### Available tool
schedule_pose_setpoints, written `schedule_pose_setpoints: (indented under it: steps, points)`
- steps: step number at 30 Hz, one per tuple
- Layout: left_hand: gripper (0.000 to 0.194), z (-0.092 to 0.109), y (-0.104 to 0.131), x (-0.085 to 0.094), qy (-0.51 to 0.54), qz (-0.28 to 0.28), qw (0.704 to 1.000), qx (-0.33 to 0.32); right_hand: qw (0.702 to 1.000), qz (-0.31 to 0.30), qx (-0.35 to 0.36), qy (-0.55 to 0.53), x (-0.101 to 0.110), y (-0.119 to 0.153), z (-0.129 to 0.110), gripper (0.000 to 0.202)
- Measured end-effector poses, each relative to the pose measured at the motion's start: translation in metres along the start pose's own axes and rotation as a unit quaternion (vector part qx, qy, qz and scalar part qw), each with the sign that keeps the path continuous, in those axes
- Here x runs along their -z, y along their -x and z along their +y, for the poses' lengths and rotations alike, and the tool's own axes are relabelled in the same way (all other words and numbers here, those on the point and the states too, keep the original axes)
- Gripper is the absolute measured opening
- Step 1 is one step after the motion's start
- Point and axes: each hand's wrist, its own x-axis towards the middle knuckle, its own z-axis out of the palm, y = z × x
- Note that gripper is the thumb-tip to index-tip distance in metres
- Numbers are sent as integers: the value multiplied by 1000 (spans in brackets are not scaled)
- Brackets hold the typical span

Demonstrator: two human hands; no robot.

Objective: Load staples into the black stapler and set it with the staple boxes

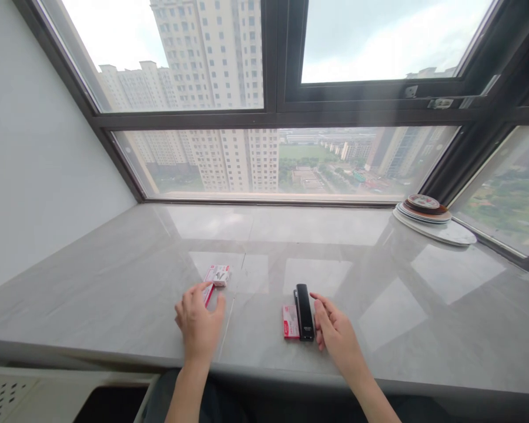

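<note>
My left hand [199, 324] hovers at or just over a flat red-and-white box [210, 274], fingers curved and thumb held apart. It partly covers that box, and whether the fingertips touch it I cannot tell. A small white box [221, 276] with a dark picture on it sits at the flat box's far right end. Right of centre lies a black stapler [304, 311], pointing away from me. Along its left side is another small red-and-white box [290, 322]. Close by the stapler's right side is my right hand [336, 339], index finger stretched out, other fingers loosely bent, nothing visibly held.
The grey glossy stone ledge [127, 288] runs up to a dark-framed window [264, 120]. A stack of round plates or mats [436, 232] stands in the far right corner. A white wall [39, 153] bounds the left side; a white perforated thing [9, 393] is below the ledge.
</note>
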Motion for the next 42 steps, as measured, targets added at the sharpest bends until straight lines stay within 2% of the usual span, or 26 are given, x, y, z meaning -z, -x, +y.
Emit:
schedule_pose_setpoints:
  steps: [1,3,6,8,11,14,19,22,25,28,30,32,34,35,37,39,40,41,42]
  points:
    - [47,-14,-7,2,-48,9,998,43,1000,3,-2,-9,0,1,0,71]
    - [53,-35,-16,7,-108,-33,992,63,1000,3,-3,-17,0,1,1,70]
    - [53,-42,-11,15,-124,-142,982,-8,1000,-2,10,13,0,1,2,67]
    - [59,-35,-2,21,-95,-211,971,-61,998,-4,35,54,0,0,3,64]
    - [72,-16,8,28,1,-314,942,-121,994,-10,56,92,0,-1,4,61]
    - [64,9,10,27,91,-366,917,-135,994,-15,49,91,0,-1,5,60]
    - [59,64,20,5,182,-346,902,-185,996,-18,51,77,-1,-1,4,58]
    - [61,86,29,-10,187,-345,888,-238,995,-24,51,76,0,-2,3,57]
    - [70,91,33,-21,175,-352,878,-274,995,-47,43,80,1,-2,4,55]
    - [73,89,37,-28,161,-343,879,-288,994,-58,37,79,2,-2,4,56]
    - [73,88,40,-30,154,-334,883,-292,995,-53,37,79,1,-2,4,56]
    - [81,87,42,-28,159,-329,881,-302,995,-45,37,81,0,-1,4,57]
    - [83,82,34,-22,175,-312,881,-310,996,-31,38,80,-1,1,2,59]
    - [75,76,25,-19,183,-291,888,-306,996,-23,39,78,-1,1,2,59]
    - [47,57,-4,-12,188,-221,918,-269,997,-13,42,70,-1,3,1,59]
    - [43,26,-41,-10,170,-119,958,-197,997,-7,43,60,-1,3,1,59]
    - [44,8,-60,-11,143,-99,971,-166,998,-7,41,56,-1,3,1,60]
    - [44,-11,-76,-13,109,-101,979,-140,998,-6,38,52,-1,3,1,61]
    - [44,-29,-90,-16,77,-127,981,-126,998,-5,34,48,-1,2,2,62]
